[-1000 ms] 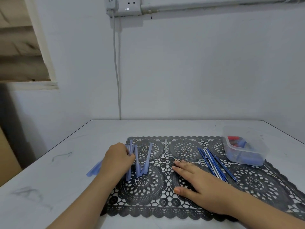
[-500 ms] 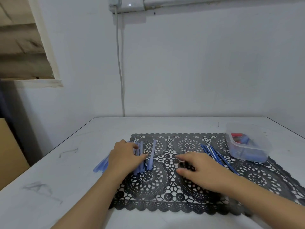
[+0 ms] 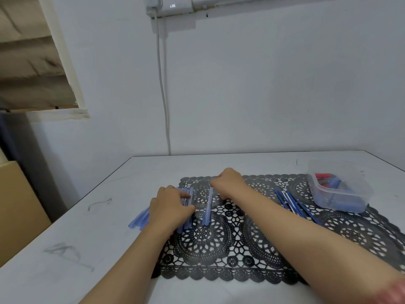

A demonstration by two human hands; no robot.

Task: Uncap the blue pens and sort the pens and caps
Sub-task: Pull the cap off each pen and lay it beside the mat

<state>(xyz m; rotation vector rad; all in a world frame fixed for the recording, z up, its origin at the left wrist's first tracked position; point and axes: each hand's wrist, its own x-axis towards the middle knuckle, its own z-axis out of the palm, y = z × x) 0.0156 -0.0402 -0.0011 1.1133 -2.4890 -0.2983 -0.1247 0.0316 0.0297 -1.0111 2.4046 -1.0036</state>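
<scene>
Sliding the lone pale piece (image 3: 207, 209) left, ends level, with the curled right hand (image 3: 229, 183), grip not discernible, toward the bundle (image 3: 185, 223) pressed under the flat left hand (image 3: 172, 207) at the left edge of the mat (image 3: 219, 249).

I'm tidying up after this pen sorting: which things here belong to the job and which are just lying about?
Job: pale blue pen pile, lone pale blue piece, dark blue pens, plastic tub of red and blue bits, lace mat.
Lying about: wall socket, cable, cardboard box.
</scene>
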